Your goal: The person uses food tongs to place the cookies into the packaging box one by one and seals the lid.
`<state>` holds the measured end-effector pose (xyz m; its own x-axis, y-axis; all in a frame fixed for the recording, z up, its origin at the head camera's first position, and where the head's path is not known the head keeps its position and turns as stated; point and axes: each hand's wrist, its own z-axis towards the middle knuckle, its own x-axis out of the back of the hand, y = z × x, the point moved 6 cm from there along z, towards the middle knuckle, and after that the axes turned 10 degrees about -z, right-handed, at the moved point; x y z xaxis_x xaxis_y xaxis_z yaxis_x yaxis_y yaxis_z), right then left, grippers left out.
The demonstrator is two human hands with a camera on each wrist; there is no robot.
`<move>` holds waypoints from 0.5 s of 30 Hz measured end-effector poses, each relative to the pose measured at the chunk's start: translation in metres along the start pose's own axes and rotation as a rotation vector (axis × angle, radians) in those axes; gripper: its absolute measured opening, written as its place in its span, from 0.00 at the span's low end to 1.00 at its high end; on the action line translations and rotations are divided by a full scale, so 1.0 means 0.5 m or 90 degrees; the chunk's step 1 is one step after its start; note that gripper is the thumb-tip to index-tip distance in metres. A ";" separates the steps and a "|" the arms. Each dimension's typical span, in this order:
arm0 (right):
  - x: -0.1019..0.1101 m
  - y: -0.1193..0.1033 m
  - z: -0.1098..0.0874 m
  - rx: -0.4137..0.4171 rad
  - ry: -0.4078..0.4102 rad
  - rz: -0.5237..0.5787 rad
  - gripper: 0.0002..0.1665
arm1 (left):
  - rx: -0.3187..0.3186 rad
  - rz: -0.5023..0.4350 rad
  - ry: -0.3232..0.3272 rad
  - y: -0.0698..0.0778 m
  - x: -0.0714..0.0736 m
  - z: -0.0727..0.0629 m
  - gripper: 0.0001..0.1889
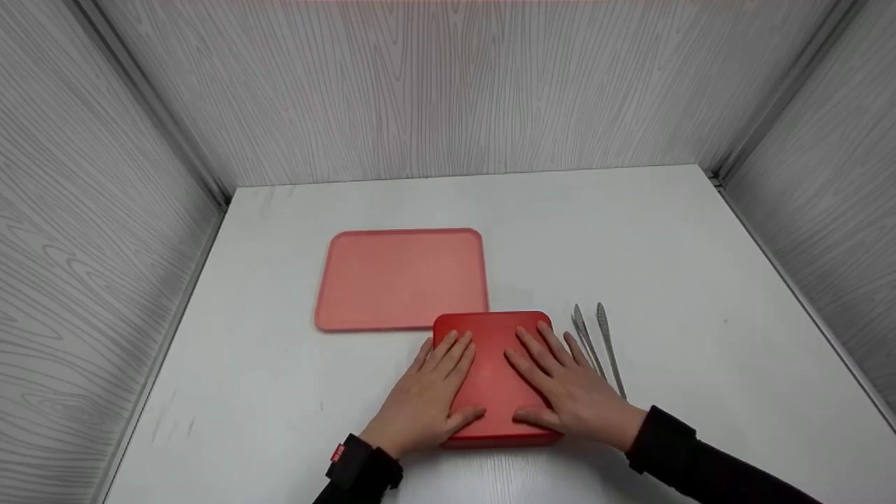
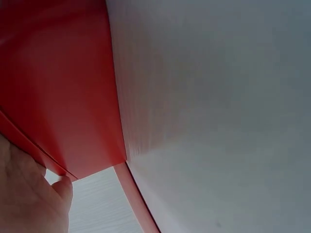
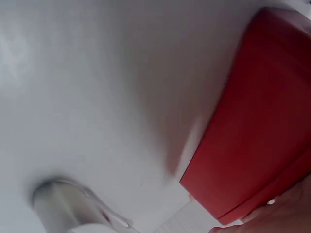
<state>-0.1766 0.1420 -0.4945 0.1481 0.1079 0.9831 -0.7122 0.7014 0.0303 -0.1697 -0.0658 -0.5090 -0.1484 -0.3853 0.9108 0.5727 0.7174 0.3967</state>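
Note:
A red rectangular box with a lid-like seam near its top stands on the white table in front of the person. Both palms face down on its top. The left hand lies along the left side, fingers straight and thumb pointing inward. On the right side rests the right hand, its fingers spread. In the left wrist view the box's side wall fills the upper left, with part of the left hand below. The right wrist view shows the opposite wall and fingers of the right hand at its edge.
A flat pink tray lies behind the box to the left, its near right corner close to the box. Metal tongs lie just right of the box, partly hidden by the right hand. Wood-grain panels enclose the table's back and sides.

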 end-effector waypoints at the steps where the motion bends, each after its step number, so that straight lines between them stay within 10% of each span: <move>1: -0.001 -0.001 0.000 0.001 0.002 0.001 0.51 | 0.001 -0.001 0.001 0.000 -0.001 0.000 0.47; 15: 0.005 0.002 -0.004 0.001 0.004 -0.009 0.49 | 0.013 0.000 -0.019 0.004 0.003 0.002 0.45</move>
<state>-0.1754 0.1443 -0.4922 0.1626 0.1022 0.9814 -0.7113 0.7014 0.0448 -0.1693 -0.0644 -0.5068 -0.1735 -0.3681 0.9135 0.5557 0.7292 0.3994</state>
